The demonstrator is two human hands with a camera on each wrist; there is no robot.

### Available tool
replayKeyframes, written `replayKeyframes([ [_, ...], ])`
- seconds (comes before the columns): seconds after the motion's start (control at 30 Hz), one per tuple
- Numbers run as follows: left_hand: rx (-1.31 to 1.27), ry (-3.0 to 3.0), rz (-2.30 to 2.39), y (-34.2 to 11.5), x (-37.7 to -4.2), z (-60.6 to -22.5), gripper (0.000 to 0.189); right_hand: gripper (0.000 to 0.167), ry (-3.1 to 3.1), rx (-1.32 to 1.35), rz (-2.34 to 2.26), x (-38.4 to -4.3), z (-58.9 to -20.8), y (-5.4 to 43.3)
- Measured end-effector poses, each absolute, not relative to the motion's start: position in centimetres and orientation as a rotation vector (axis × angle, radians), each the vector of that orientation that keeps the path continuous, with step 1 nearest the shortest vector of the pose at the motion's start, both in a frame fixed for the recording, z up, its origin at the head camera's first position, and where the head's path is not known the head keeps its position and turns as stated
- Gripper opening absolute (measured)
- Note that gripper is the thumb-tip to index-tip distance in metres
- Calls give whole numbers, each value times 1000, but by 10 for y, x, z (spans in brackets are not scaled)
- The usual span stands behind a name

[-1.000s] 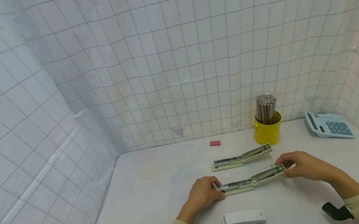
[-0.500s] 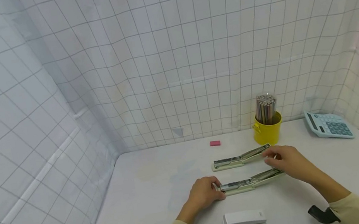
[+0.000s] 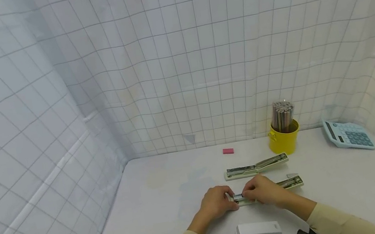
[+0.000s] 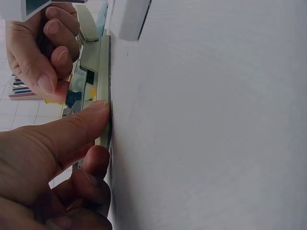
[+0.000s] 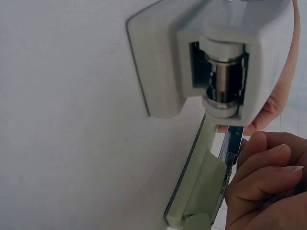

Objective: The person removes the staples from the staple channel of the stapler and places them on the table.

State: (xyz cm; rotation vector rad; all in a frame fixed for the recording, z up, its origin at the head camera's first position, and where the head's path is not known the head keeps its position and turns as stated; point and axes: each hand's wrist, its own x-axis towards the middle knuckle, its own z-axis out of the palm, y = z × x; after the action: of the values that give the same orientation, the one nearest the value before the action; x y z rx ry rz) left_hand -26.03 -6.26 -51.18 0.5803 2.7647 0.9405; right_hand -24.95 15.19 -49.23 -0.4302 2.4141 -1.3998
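A pale green stapler (image 3: 295, 181) lies folded open on the table, its lid leaning back to the right. My left hand (image 3: 217, 201) grips the front end of its base, thumb on the near side, as the left wrist view shows. Over the stapler's metal magazine, my right hand (image 3: 263, 191) has its fingers curled, with thumb and index fingertips pinching right at the magazine (image 4: 76, 88). I cannot tell whether a small piece is between those fingertips. The right hand covers the stapler's middle. A small grey piece (image 3: 291, 175) lies beside the lid end.
A second open green stapler (image 3: 242, 171) lies behind. A closed white stapler (image 3: 258, 231) sits in front. Farther back are a pink block (image 3: 228, 151), a yellow bucket (image 3: 283, 142) holding pencils (image 3: 282, 115), and a light blue calculator (image 3: 350, 134). Gridded cloth (image 3: 195, 70) walls the table.
My right hand has gone from the lid end of the near green stapler, up past the gap between both staplers, then left to the magazine. My left hand has kept its grip.
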Motion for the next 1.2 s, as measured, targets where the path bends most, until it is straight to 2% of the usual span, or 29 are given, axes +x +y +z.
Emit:
replayKeyframes([
  [0.37,559,2773,938,-65,-263,-515,21,14,2414,-457,-1367,-243,-484,144],
  [0.83,563,2754,967,-65,-263,-514,21,13,2307,-218,-1558,-242,-492,138],
  [1.0,568,2746,977,-64,-263,-515,22,7,2421,-261,-1541,-242,-490,129],
  [1.2,575,2748,980,-62,-261,-515,22,9,2523,-319,-1515,-241,-491,124],
])
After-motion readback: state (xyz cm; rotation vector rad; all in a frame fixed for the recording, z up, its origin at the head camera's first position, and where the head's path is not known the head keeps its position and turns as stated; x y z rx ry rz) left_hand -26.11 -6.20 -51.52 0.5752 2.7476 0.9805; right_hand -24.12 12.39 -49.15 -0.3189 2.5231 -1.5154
